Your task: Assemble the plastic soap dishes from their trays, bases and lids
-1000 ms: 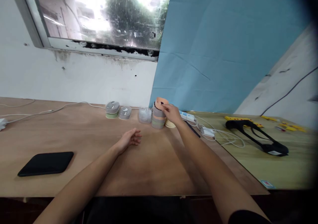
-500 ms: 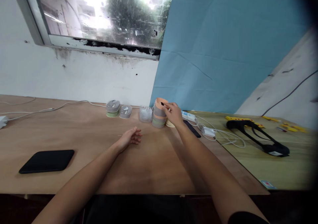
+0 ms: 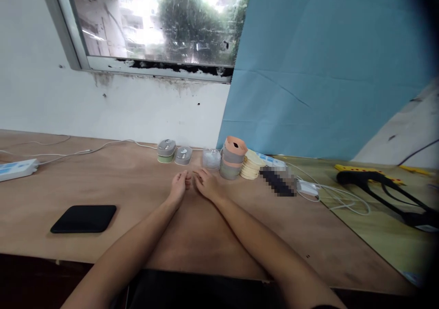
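My left hand point(image 3: 178, 186) hovers low over the brown tabletop, its fingers curled in and the thumb against them. Facing it across a small gap is my right hand point(image 3: 207, 184), fingers pinched together at the tips. Whatever either hand holds is too small or hidden to make out. Just behind the right hand sits a clear plastic container point(image 3: 211, 158). Right of that rises a stack of grey and peach oval cups point(image 3: 234, 157), with a dark opening or mark on top. A pile of thin cream pieces point(image 3: 251, 164) stands beside the stack.
Lidded grey oval boxes point(image 3: 183, 155) stand behind the left hand, one pair stacked on green point(image 3: 166, 151). A black flat case point(image 3: 84, 218) lies at left. Power strips point(image 3: 18, 169), cables, a white adapter point(image 3: 307, 188) and a black strap-like frame point(image 3: 380, 185) lie at the sides.
My right hand has left the top of the cup stack and come left and down, close to my left hand. The left hand's fingers are more curled. The view has shifted slightly.
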### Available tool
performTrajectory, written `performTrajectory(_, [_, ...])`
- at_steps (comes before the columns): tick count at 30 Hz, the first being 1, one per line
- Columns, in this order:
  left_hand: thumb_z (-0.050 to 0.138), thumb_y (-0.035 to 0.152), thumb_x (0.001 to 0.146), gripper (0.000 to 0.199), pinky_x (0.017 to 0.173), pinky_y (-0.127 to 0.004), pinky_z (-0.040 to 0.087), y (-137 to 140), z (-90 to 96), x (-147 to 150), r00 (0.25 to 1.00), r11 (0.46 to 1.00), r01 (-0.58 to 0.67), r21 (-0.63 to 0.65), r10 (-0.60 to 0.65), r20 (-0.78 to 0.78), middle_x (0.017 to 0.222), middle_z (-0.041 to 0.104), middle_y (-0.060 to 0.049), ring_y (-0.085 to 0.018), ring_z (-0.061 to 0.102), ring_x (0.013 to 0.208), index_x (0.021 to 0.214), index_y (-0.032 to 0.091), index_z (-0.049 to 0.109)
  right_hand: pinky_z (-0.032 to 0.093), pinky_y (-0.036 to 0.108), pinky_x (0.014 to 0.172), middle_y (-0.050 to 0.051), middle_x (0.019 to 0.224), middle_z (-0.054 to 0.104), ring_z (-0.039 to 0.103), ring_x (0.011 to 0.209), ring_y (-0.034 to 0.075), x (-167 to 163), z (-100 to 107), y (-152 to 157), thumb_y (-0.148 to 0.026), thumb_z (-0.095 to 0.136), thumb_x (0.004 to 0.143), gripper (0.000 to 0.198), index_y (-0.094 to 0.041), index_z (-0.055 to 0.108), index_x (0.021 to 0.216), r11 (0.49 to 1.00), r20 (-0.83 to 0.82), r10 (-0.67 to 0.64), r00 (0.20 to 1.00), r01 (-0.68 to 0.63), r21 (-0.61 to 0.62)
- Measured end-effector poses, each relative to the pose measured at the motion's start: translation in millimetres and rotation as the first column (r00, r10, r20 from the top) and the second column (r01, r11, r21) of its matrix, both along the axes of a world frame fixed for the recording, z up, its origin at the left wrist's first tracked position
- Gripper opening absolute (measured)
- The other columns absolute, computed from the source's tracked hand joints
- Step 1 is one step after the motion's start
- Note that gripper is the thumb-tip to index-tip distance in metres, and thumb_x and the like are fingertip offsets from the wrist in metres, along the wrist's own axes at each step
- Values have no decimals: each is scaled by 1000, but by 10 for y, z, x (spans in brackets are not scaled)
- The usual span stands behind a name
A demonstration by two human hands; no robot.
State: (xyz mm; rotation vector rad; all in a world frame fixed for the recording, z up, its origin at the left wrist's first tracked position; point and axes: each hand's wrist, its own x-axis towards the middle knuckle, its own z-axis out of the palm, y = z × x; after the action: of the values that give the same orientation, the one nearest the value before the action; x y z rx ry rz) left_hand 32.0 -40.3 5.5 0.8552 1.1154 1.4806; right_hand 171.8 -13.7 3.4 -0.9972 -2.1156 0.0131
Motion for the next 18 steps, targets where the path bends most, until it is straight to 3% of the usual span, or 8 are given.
performTrajectory(3, [59,52,77,38,54,-20,41,139,-85,-44,985,984,-175,39,175,2,77,59,-1,-8,53,58,86,16,55,40,38,99,13,129,52,48,117,24,-329,-69,258,-22,51,82,46,-15,51,128,996,86,-61,994,65,-54])
performTrajectory(7, [57,50,79,35,68,-26,47,256,-214,-109,961,959,-268,91,273,-51,81,61,-3,-14,60,74,94,17,56,28,42,108,16,148,32,28,136,29,-696,-77,589,-25,47,84,57,-8,41,138,989,185,-125,975,137,-58])
performTrajectory(10, [54,46,83,32,80,-30,48,303,-280,-166,941,942,-318,105,328,-87,91,64,-6,-17,61,88,97,18,57,20,47,110,14,153,24,16,141,32,-860,-56,698,-27,44,86,61,-10,33,143,984,259,-134,957,159,-79])
performTrajectory(14, [50,45,85,31,92,-33,44,368,-321,-257,908,926,-361,112,377,-184,106,63,-9,-20,58,104,98,18,58,16,51,109,16,141,43,26,135,33,-887,-19,608,-33,47,86,65,-14,29,145,968,241,-216,946,239,-71])
performTrajectory(18, [46,51,87,36,97,-36,41,428,-325,-368,856,903,-418,99,428,-288,109,63,-9,-22,56,110,100,20,58,27,48,102,15,122,56,43,118,30,-753,16,351,-40,49,85,64,-16,33,143,942,78,-329,941,333,-46])
